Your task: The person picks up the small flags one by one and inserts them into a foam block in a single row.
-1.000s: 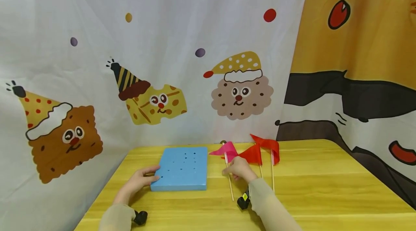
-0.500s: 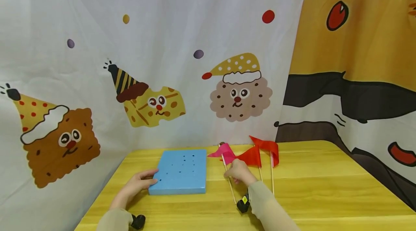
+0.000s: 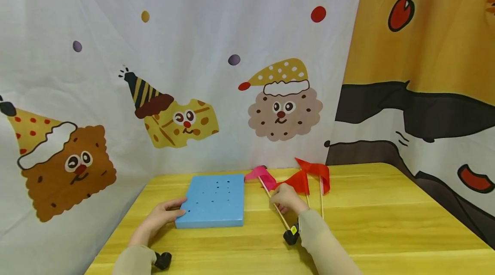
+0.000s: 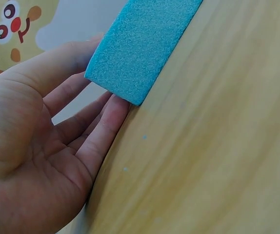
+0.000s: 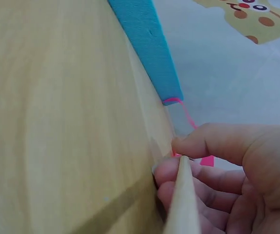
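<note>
A blue foam block (image 3: 212, 200) with several small holes lies on the yellow wooden table (image 3: 386, 223). My left hand (image 3: 162, 217) rests against its near left corner, fingers straight along the block (image 4: 142, 46) and table. My right hand (image 3: 284, 200) pinches the wooden stick of a pink flag (image 3: 263, 176), which lies tilted with its cloth near the block's far right corner. In the right wrist view my fingers (image 5: 213, 146) curl round the stick (image 5: 184, 204). Two red flags (image 3: 309, 178) lie just right of the hand.
A cartoon-printed white curtain (image 3: 174, 73) hangs right behind the table, with an orange and black cloth (image 3: 425, 73) at the right. The table's right half (image 3: 406, 206) carries nothing.
The pink flag's stick has swung from nearly straight to slanted, its cloth end now closer to the block. My left hand stays at the block's corner.
</note>
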Tool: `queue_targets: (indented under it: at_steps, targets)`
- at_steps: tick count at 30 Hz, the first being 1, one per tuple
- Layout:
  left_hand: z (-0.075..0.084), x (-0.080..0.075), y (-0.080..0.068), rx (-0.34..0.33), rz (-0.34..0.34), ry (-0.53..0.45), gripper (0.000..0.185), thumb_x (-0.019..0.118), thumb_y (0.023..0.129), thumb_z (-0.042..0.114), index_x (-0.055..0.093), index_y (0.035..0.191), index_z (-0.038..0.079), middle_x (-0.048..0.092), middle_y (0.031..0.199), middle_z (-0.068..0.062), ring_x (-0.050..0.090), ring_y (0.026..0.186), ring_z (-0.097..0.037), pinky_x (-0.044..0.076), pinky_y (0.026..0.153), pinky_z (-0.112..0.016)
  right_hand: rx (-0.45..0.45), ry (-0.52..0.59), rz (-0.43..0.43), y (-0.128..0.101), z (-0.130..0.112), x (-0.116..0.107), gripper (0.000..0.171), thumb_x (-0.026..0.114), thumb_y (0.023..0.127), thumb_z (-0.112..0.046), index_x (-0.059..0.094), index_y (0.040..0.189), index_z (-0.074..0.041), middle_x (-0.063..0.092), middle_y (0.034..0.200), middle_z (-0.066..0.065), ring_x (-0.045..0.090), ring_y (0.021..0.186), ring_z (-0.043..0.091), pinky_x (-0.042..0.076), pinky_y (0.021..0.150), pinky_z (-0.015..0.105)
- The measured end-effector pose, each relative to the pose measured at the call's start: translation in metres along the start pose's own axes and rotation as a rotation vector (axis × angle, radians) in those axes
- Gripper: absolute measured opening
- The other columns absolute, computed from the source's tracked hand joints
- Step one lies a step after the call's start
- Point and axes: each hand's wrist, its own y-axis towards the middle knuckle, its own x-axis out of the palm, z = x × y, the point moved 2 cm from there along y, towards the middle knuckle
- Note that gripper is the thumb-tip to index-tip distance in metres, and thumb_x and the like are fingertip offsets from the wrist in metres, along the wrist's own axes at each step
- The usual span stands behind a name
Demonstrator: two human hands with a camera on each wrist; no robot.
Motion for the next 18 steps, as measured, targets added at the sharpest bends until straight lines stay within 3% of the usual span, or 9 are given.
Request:
queue_targets:
  at_steps: [7,18]
  targets:
    - [0.001,0.000,0.000,-0.003,-0.004,0.004,0.063,0.069,0.092,0.027,0.045,0.145,0.002,0.039,0.147,-0.024,0.050,0.123,-0.037,0.046,0.095,-0.050,0.002,0.063,-0.019,0.001,-0.001,-0.004,0.006,0.071,0.081,-0.004,0.066,0.082,0.001,0.060,0.060,0.008,0.057,0.045,0.017,0.054,0.045,0.034]
    - [0.000,-0.001,0.001,-0.017,-0.004,-0.015,0.064,0.070,0.091,0.028,0.045,0.145,0.005,0.038,0.148,-0.023,0.052,0.122,-0.035,0.044,0.098,-0.051,-0.007,0.088,0.036,-0.002,-0.021,-0.021,0.011,0.068,0.088,-0.007,0.068,0.095,0.002,0.065,0.070,0.013,0.062,0.052,0.021,0.056,0.050,0.037]
